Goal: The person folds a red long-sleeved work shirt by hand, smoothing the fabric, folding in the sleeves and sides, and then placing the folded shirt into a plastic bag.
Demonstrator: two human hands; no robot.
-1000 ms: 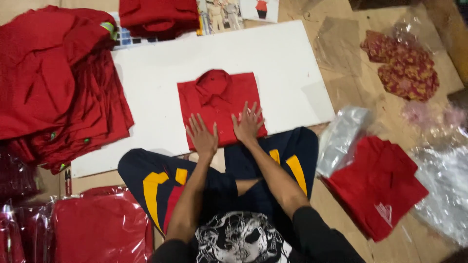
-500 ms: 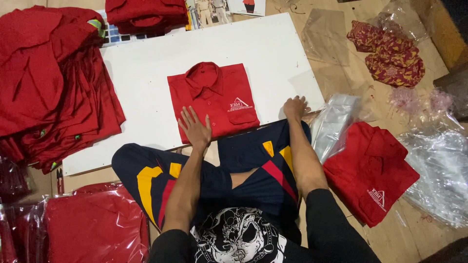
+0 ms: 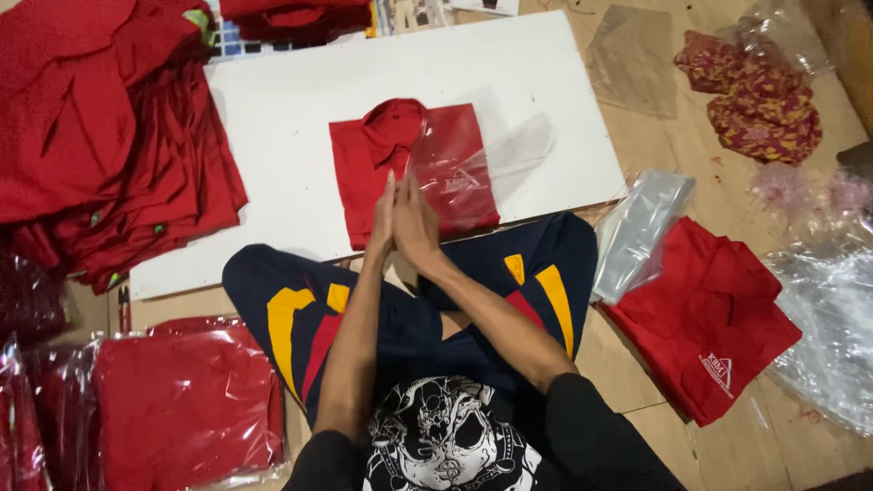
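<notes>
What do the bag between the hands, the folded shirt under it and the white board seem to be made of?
The bag looks like thin clear plastic film: see-through, glossy, creased. It is pressed between the left hand and the right hand. The folded red shirt looks like matte woven cloth with a soft collar. The white board is flat, rigid and matte, perhaps painted wood or foam board.

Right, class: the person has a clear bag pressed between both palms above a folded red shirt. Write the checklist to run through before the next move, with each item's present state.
1. Clear bag held between left hand and right hand: ok.
2. Bag mouth open: cannot tell.
3. Folded shirt lying flat on the white board: ok.
4. Collar facing away from the person: ok.
5. Spare bags near the right knee: ok.
</notes>
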